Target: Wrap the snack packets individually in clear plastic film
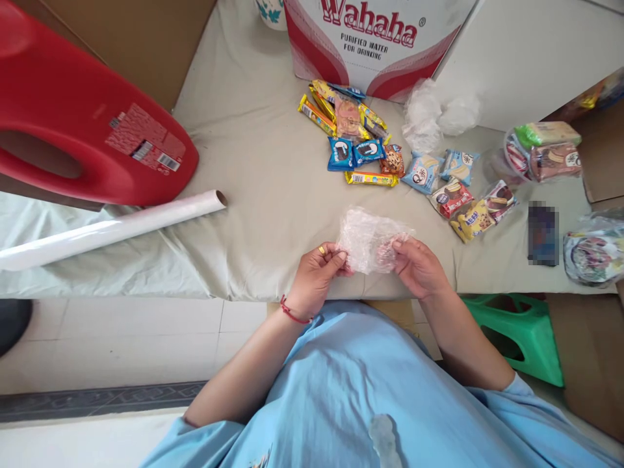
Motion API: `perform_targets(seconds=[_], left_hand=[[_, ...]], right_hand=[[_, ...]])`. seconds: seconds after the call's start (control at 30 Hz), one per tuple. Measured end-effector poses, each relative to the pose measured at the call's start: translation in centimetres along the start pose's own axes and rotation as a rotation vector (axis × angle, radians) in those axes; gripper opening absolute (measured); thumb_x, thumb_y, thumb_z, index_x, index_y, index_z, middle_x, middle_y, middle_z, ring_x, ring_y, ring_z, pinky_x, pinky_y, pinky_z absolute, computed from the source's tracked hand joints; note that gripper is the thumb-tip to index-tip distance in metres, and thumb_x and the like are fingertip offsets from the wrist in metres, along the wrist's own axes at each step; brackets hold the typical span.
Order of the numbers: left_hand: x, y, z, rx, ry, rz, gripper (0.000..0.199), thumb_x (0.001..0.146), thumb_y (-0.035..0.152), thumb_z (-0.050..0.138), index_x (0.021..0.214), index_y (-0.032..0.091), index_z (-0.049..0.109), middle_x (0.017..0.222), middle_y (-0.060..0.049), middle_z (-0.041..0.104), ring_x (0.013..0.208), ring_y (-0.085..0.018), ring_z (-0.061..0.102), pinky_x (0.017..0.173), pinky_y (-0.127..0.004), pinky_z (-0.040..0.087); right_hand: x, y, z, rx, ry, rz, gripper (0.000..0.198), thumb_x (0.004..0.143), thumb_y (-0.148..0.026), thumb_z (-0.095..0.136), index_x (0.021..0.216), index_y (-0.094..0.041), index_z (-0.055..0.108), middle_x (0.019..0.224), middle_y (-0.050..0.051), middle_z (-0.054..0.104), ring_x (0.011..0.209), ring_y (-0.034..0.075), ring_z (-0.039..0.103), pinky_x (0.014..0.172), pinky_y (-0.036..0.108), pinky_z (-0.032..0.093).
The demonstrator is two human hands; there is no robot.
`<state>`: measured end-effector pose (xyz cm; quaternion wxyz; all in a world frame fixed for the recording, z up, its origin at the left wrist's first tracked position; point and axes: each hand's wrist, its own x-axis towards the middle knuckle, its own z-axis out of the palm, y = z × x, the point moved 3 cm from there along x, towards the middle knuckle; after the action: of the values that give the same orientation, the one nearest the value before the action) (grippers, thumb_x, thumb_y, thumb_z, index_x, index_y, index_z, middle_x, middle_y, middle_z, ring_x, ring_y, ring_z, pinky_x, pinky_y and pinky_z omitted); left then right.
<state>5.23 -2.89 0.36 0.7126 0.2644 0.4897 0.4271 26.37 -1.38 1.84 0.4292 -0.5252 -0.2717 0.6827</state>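
A crumpled clear plastic bag (361, 242) is stretched between my two hands, just above the front part of the cloth-covered table. My left hand (316, 274), with a ring and a red string bracelet, pinches its left edge between thumb and fingers. On the other side my right hand (422, 268) grips the right edge the same way. No contents can be made out in the bag. Beyond it lie two blue snack packets (355, 153) and a yellow snack bar (371, 179). Several small snack packets, among them a yellow one (472, 221), lie to the right.
A red jug (146, 140) and a white roll (117, 227) lie at left. Behind the snacks stands a Wahaba-style water carton (375, 49). Crumpled clear bags (429, 117), a filled tub (519, 153) and a blurred dark object (543, 234) are at right. A green stool (531, 338) stands below.
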Motion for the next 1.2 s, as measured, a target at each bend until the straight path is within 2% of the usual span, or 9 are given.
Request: perform_targets(seconds=[0.17,0.3,0.37,0.43,0.53,0.67,0.9,1.07,1.2], left_hand=[[0.2,1.0,-1.4,0.118,0.083,0.088,0.039,0.073,0.050,0.086,0.090,0.018,0.070,0.079,0.002,0.065,0.066,-0.011,0.058,0.069,-0.027,0.050],[-0.3,1.7,-2.3,0.377,0.282,0.281,0.033,0.075,0.042,0.085,0.096,0.021,0.070,0.095,-0.001,0.068,0.079,-0.013,0.059,0.074,-0.027,0.049],[-0.5,1.8,-1.9,0.493,0.242,0.291,0.028,0.087,0.049,0.074,0.090,0.021,0.071,0.085,-0.001,0.067,0.076,-0.015,0.059,0.072,-0.028,0.047],[-0.6,1.7,-1.0,0.553,0.142,0.244,0.035,0.095,0.055,0.062,0.090,0.021,0.073,0.076,-0.001,0.066,0.073,-0.017,0.059,0.070,-0.029,0.046],[-0.5,1.5,0.0,0.589,0.107,0.209,0.032,0.090,0.054,0.069,0.090,0.022,0.071,0.075,0.001,0.066,0.068,-0.016,0.056,0.065,-0.029,0.043],[0.1,1.6,-0.1,0.469,0.141,0.229,0.027,0.083,0.045,0.078,0.078,0.021,0.067,0.073,0.002,0.064,0.066,-0.013,0.053,0.066,-0.028,0.042],[1.0,3.2,-3.4,0.025,0.136,0.312,0.040,0.075,0.052,0.090,0.080,0.022,0.065,0.089,-0.002,0.073,0.085,-0.015,0.064,0.084,-0.029,0.049],[1.7,4.4,-5.9,-0.011,0.215,0.386,0.040,0.075,0.049,0.092,0.082,0.023,0.063,0.098,-0.002,0.074,0.089,-0.015,0.065,0.081,-0.029,0.050],[2.1,4.6,-6.8,0.036,0.278,0.447,0.042,0.073,0.051,0.093,0.082,0.023,0.062,0.096,-0.001,0.073,0.091,-0.016,0.066,0.082,-0.030,0.051]], right_hand=[[0.1,0.2,-1.5,0.109,0.006,0.064,0.026,0.072,-0.035,0.082,0.082,-0.024,0.061,0.080,0.001,0.072,0.073,0.019,0.071,0.067,0.032,0.061],[0.0,0.4,-1.6,0.084,-0.023,0.046,0.023,0.074,-0.036,0.077,0.082,-0.025,0.059,0.089,0.005,0.077,0.082,0.024,0.075,0.071,0.038,0.064],[-0.1,0.4,-1.4,0.093,-0.033,0.041,0.022,0.073,-0.036,0.076,0.081,-0.025,0.059,0.093,0.006,0.078,0.087,0.026,0.077,0.076,0.041,0.065],[-0.3,0.5,-0.9,0.117,-0.051,0.050,0.023,0.071,-0.036,0.077,0.080,-0.025,0.059,0.094,0.006,0.079,0.090,0.028,0.078,0.079,0.045,0.065],[-0.4,0.6,-0.3,0.154,-0.074,0.085,0.026,0.067,-0.036,0.081,0.078,-0.024,0.060,0.094,0.006,0.079,0.091,0.030,0.078,0.081,0.047,0.065],[-0.4,0.2,-0.6,0.134,-0.042,0.076,0.032,0.069,-0.040,0.087,0.079,-0.024,0.062,0.089,0.005,0.078,0.086,0.026,0.078,0.077,0.041,0.065],[-0.1,-1.3,-4.0,-0.004,0.127,0.009,0.042,0.065,-0.043,0.098,0.081,-0.021,0.066,0.073,-0.002,0.070,0.061,0.012,0.066,0.055,0.022,0.055],[0.1,-2.6,-6.1,-0.104,0.206,-0.063,0.042,0.065,-0.044,0.098,0.080,-0.022,0.064,0.069,-0.004,0.065,0.052,0.008,0.054,0.043,0.018,0.043],[0.6,-3.0,-7.1,-0.188,0.229,-0.121,0.041,0.065,-0.044,0.096,0.082,-0.023,0.064,0.070,-0.004,0.065,0.053,0.009,0.053,0.044,0.019,0.042]])
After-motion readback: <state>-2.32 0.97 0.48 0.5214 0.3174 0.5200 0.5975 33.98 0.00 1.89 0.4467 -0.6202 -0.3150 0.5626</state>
